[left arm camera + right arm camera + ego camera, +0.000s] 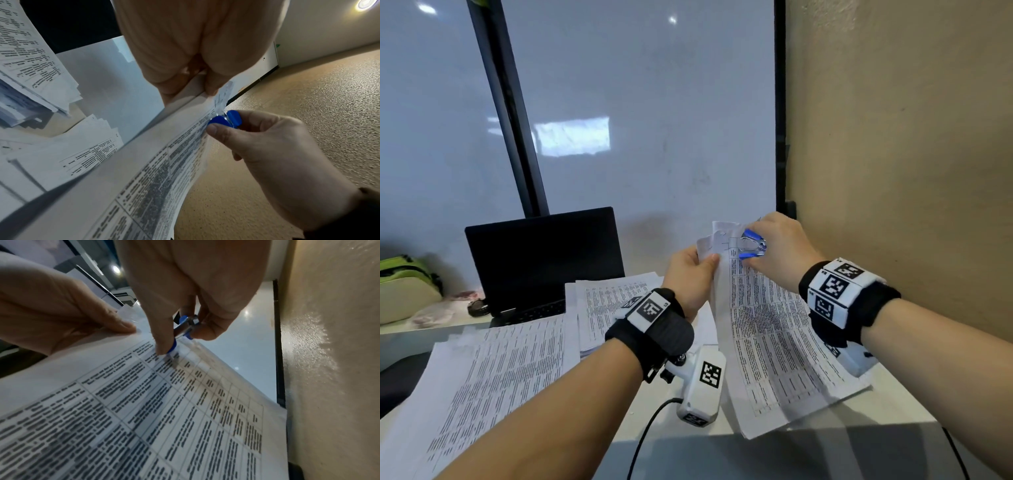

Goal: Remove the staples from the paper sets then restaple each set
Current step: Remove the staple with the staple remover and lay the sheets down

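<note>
A printed paper set [767,329] is lifted off the desk at its far end. My left hand [693,274] pinches its top left corner, thumb on top. My right hand [774,250] pinches a blue staple remover [751,245] whose metal claws sit on the set's top edge. In the left wrist view the blue staple remover [226,120] is against the paper set [160,175] just below my left fingers [211,87]. In the right wrist view the staple remover [183,328] is between thumb and fingers over the paper set [144,402]. No staple is discernible.
More printed paper sets [493,377] lie on the desk at left, another stack [613,298] behind my left wrist. A black laptop [544,257] stands at the back. A green and beige bag [404,287] is at far left. A beige wall [911,154] runs along the right.
</note>
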`<state>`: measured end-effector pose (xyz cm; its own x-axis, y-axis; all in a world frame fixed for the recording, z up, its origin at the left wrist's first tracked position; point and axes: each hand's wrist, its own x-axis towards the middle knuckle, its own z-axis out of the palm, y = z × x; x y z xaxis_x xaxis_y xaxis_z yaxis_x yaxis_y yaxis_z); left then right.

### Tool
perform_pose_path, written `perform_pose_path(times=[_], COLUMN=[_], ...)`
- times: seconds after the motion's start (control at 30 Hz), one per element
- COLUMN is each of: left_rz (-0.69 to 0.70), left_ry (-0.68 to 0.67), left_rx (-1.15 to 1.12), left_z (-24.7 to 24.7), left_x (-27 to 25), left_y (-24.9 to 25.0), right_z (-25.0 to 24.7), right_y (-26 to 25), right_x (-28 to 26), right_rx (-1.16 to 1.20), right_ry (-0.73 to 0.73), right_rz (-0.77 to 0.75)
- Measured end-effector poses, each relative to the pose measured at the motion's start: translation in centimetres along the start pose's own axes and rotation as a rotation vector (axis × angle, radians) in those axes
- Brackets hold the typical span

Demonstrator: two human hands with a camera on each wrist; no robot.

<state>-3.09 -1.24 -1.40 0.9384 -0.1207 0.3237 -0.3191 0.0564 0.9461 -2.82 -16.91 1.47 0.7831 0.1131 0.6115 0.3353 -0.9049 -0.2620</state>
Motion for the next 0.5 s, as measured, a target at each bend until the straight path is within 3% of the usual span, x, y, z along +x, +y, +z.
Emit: perform_pose_path(times=[0.27,0.5], left_rz=[0.03,0.059], left_ry=[0.011,0.018], left_rx=[-0.004,0.094], left_z=[0.4,0.1], left_x=[-0.6,-1.0], left_y=[0.8,1.2], right_z=[-1.0,-0.3], right_y=[-2.6,-3.4], right_x=[-0.2,-0.2], right_rx=[-0.227,-0.263], right_ry=[-0.084,-0.035], right_rz=[-0.111,-0.113])
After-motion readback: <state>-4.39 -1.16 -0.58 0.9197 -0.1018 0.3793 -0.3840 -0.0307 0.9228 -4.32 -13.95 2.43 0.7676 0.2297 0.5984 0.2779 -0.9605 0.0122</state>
